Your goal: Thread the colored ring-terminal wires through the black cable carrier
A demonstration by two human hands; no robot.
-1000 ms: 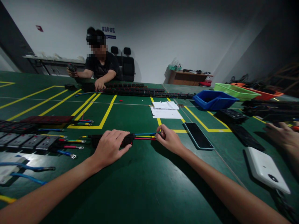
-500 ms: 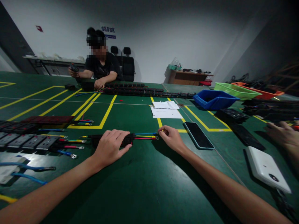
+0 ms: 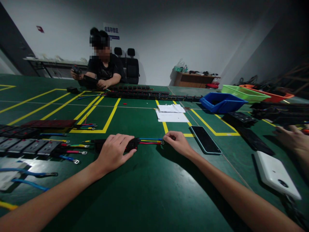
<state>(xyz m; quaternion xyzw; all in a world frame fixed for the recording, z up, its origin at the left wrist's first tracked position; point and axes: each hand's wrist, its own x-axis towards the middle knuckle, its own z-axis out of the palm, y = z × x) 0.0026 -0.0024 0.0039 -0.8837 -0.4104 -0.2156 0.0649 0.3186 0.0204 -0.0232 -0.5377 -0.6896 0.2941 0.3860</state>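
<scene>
My left hand (image 3: 116,149) lies over a black socket unit (image 3: 131,145), fingers curled across its top and thumb along its near side. Blue, yellow and red wires (image 3: 149,141) run out of the unit's right end, with metal ring terminals (image 3: 162,142) at their tips. Those tips sit at the fingertips of my right hand (image 3: 177,140), which is closed in a pinch. Its fingers hide part of the blue wire's end. More wires with terminals (image 3: 83,146) lie to the left of the unit.
Grey socket strips (image 3: 31,147) lie at left. A phone (image 3: 205,140), papers (image 3: 172,113) and a blue bin (image 3: 222,103) are to the right. Near the right edge are a white device (image 3: 276,174) and another person's hand (image 3: 293,140). A co-worker (image 3: 106,69) sits across the green table.
My right hand has shifted slightly, its fingers curling more at the wire tips. My left hand stays on the socket unit. The co-worker across the table has raised a dark object.
</scene>
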